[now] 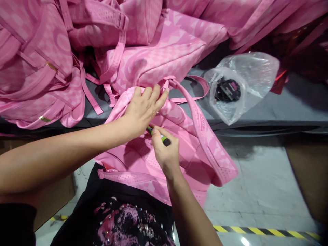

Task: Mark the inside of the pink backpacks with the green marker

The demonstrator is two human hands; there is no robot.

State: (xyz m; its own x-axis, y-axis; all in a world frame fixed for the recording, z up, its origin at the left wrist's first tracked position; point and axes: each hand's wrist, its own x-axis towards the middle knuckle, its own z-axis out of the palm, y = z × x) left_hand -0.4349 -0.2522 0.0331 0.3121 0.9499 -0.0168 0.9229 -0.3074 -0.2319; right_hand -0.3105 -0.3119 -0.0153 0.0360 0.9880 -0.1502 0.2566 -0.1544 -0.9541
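A pink patterned backpack (143, 153) hangs over the near edge of the grey-covered table (289, 106); its contents are hidden. The left hand (143, 106) lies across its top, fingers slightly spread; whether they pinch the fabric I cannot tell. The right hand (166, 150) is closed around a green-and-black handled tool (164, 139) against the backpack. To the right, a clear plastic bag (258, 77) gapes open, holding flat black pieces (229, 90). More pink backpacks (164, 61) crowd behind.
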